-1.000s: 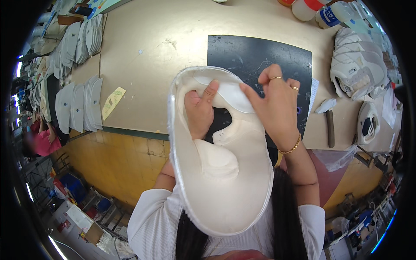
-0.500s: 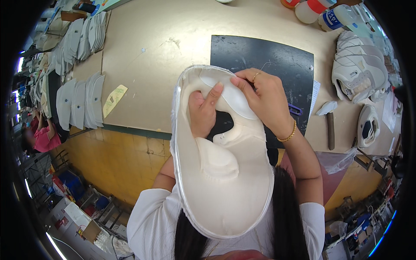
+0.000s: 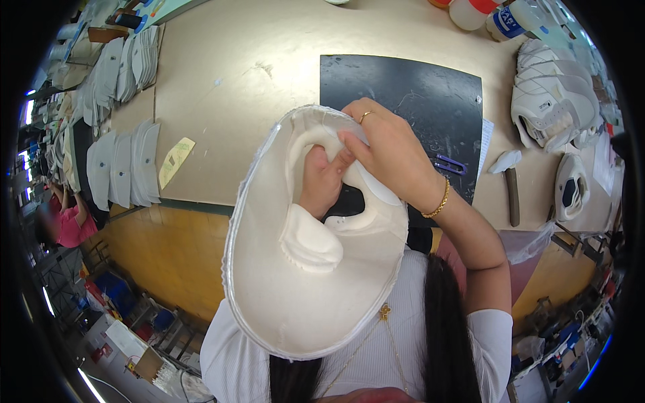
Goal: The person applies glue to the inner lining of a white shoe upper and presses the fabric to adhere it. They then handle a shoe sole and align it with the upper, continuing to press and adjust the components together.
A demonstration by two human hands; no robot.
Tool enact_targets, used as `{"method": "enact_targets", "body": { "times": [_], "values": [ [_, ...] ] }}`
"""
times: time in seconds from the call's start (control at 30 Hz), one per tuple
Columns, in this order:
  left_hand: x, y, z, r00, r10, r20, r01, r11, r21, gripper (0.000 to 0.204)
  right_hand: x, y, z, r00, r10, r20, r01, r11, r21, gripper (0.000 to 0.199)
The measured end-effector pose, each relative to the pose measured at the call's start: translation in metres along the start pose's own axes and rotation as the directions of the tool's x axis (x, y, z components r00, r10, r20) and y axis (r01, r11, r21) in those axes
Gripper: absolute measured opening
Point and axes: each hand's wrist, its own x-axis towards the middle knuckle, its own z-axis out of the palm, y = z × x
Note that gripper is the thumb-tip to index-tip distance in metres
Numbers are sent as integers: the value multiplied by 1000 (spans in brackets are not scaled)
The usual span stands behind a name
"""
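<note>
A white shoe upper (image 3: 316,309) is held up before my chest, its open underside facing me. My left hand (image 3: 322,178) reaches through the foot opening, and its thumb presses on the padded collar; part of its fingers is hidden behind the upper. My right hand (image 3: 396,151) pinches the top right rim, thumb inside and fingers over the outside. Beside its thumb a smooth white curved piece (image 3: 369,186) lies against the inner wall. Below the foot opening hangs the padded tongue (image 3: 310,238).
On the table (image 3: 222,114) lies a black mat (image 3: 396,87) with a purple thread snipper (image 3: 449,164). At right are a hammer (image 3: 512,195), stacked shoe uppers (image 3: 554,101) and another upper (image 3: 571,188). Grey-white cut pieces (image 3: 121,161) stand at left; bottles (image 3: 510,23) are far right.
The upper has tilted and swung, its lower end moving left. My right hand has moved left and its fingers have gone over the rim. The inner curved piece is now partly covered.
</note>
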Motion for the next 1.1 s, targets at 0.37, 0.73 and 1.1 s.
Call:
{"method": "enact_targets", "body": {
  "times": [0.37,0.73,1.1],
  "values": [
    [0,16,-10,996,-50,78,26,960,278,34,-2,0,-7,999,17,37,-20,997,74,19],
    [6,30,-3,980,-107,-166,129,983,131,24,-10,2,-25,966,148,-213,-106,975,196,30],
    [31,32,-11,907,317,-278,-221,918,329,25,-13,14,-3,985,73,-157,-84,994,-67,32]
  ]
}}
